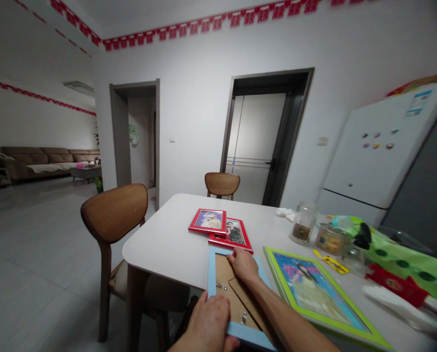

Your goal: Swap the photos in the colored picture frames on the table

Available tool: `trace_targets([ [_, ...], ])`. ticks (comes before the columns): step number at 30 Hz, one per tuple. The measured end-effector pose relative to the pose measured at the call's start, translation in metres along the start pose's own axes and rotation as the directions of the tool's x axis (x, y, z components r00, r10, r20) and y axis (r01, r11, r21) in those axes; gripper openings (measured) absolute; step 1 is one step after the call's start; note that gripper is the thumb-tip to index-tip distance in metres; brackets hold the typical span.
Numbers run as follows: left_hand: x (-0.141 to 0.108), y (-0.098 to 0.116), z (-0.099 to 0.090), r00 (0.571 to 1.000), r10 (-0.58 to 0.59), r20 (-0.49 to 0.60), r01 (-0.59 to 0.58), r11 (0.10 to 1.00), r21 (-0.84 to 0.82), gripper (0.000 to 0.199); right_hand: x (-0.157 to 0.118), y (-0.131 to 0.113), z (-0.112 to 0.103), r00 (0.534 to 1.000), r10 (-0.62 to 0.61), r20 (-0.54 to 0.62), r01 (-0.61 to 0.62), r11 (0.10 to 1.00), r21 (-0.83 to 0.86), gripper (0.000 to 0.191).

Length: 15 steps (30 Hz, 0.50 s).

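Note:
A light blue picture frame [211, 274] lies face down at the table's near edge, its brown backing board [223, 269] and small metal clips [244, 318] facing up. A fold-out stand [245, 303] runs slantwise over the board. My left hand [213, 318] is closed around the frame's near left corner, thumb at the lower edge. My right hand [244, 264] has its fingers curled onto the frame's far edge; its fingertips hide what lies beneath them. Beyond it, a red-framed photo [208, 221] overlaps a second red-framed photo [235, 233]. To the right lies a large green-framed picture [313, 288].
Glass jars [303, 225] stand at the table's right, near a green bag [398, 259], a red packet [398, 285] and white tissue [394, 303]. Wooden chairs [117, 215] stand at the left and far side. A refrigerator [372, 156] is behind on the right.

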<state>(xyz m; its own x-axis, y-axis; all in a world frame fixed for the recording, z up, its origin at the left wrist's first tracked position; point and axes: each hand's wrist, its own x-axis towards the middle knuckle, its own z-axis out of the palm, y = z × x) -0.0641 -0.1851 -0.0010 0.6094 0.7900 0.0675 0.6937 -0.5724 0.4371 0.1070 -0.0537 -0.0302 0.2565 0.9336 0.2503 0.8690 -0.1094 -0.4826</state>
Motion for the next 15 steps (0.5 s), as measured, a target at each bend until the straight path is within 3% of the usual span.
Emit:
trace_targets([
  [6,0.014,0.000,0.023,0.991,0.126,0.054,-0.127,0.992,0.018,0.056,-0.005,0.019,-0.025,0.999,-0.049,0.014,0.044,0.970,0.240,0.031],
  [8,0.014,-0.001,0.019,0.991,0.131,0.013,-0.131,0.991,-0.010,0.052,-0.011,0.034,-0.041,0.999,-0.042,0.025,0.033,0.953,0.302,0.033],
  [10,0.013,-0.002,0.008,0.988,0.122,-0.090,-0.128,0.990,-0.064,0.045,-0.022,0.049,-0.056,0.999,0.044,0.003,-0.041,0.893,0.448,0.034],
  [12,0.015,0.002,-0.006,0.970,0.066,-0.236,-0.114,0.974,-0.197,0.032,-0.039,0.056,-0.067,0.980,0.199,0.007,-0.152,0.725,0.672,0.035],
  [14,0.023,0.012,-0.018,0.927,-0.031,-0.374,-0.141,0.895,-0.424,0.018,-0.060,0.050,-0.068,0.948,0.287,0.139,-0.267,0.476,0.838,0.036],
  [15,0.028,0.020,-0.022,0.900,-0.083,-0.427,-0.181,0.821,-0.541,0.012,-0.070,0.042,-0.065,0.937,0.261,0.234,-0.322,0.378,0.868,0.037],
])
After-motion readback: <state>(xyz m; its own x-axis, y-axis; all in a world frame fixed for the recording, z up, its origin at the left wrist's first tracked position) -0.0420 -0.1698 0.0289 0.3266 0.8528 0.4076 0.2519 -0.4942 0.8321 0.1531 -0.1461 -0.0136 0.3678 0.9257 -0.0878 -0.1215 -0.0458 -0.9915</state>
